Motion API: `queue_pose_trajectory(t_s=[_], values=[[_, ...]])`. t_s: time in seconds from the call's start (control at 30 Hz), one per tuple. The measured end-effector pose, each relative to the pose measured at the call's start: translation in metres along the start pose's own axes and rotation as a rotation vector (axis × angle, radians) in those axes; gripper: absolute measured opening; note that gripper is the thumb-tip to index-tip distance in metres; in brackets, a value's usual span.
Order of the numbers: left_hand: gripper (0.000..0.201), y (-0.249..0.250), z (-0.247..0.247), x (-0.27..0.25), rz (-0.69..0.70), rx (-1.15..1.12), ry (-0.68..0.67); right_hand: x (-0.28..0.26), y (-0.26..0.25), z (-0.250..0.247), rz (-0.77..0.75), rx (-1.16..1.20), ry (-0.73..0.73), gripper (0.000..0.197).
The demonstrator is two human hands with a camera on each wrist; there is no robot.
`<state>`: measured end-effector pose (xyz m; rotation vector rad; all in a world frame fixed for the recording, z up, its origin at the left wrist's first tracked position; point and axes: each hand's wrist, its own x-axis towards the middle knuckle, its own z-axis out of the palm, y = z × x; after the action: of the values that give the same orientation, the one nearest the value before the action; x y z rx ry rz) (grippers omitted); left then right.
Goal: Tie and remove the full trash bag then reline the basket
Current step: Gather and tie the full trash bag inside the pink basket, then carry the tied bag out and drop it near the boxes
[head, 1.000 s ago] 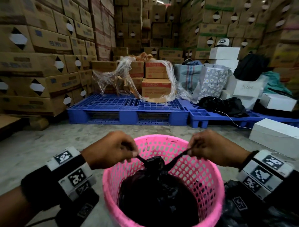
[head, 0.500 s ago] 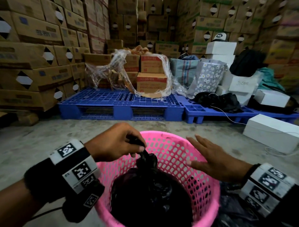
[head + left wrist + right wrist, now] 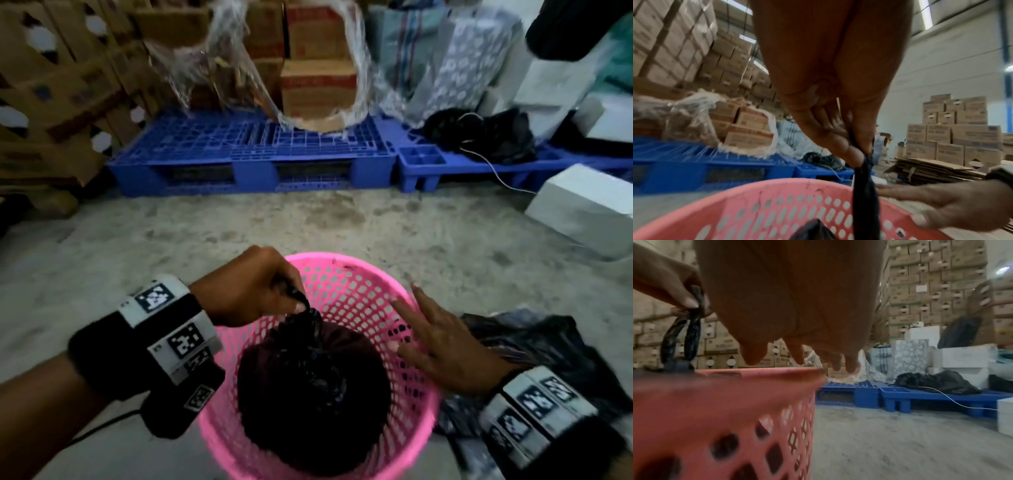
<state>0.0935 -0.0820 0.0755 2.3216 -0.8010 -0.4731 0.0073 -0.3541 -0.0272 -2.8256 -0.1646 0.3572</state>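
A pink perforated basket (image 3: 359, 294) stands on the concrete floor and holds a full black trash bag (image 3: 308, 387) with a knotted top. My left hand (image 3: 253, 284) pinches the two tied ends of the bag (image 3: 861, 164) just above the knot, over the basket's left rim. In the right wrist view those two black ends (image 3: 692, 331) run up into its fingers. My right hand (image 3: 435, 339) lies flat with straight fingers on the basket's right rim (image 3: 760, 374) and holds nothing.
A loose black bag (image 3: 534, 346) lies on the floor right of the basket. Blue pallets (image 3: 253, 154) with wrapped cartons stand ahead, stacked cardboard boxes (image 3: 58, 89) to the left, a white box (image 3: 585, 205) to the right. Bare concrete floor (image 3: 308, 222) lies between.
My right hand let go of its bag end and came down flat on the basket's right rim. My left hand now holds both ends above the knot. The camera has tilted downward.
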Motion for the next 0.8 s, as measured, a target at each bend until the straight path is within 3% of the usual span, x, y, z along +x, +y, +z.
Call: queue_pose_trajectory(t_s=[0.13,0.27,0.43,0.5,0.57,0.7,0.8], values=[[0.008,0.044,-0.040,-0.029,-0.113,-0.006,0.052,-0.026,-0.038,-0.081,0.077,-0.028,-0.111,0.134],[0.005,0.118,-0.137,-0.075,-0.229,-0.134,0.225,-0.062,-0.093,-0.196,0.096,-0.023,-0.116,0.128],[0.005,0.190,-0.263,-0.146,-0.268,-0.135,0.266,-0.096,-0.175,-0.314,0.123,-0.006,-0.068,0.128],[0.006,0.201,-0.307,-0.177,-0.268,-0.147,0.295,-0.105,-0.208,-0.345,0.149,0.009,-0.032,0.118],[0.006,0.203,-0.346,-0.209,-0.258,-0.129,0.326,-0.116,-0.243,-0.359,0.194,0.019,-0.036,0.095],[0.004,0.186,-0.412,-0.265,-0.267,-0.121,0.403,-0.126,-0.295,-0.351,0.288,0.115,-0.060,0.106],[0.005,0.159,-0.452,-0.305,-0.326,-0.147,0.457,-0.121,-0.333,-0.333,0.329,0.119,-0.144,0.089]])
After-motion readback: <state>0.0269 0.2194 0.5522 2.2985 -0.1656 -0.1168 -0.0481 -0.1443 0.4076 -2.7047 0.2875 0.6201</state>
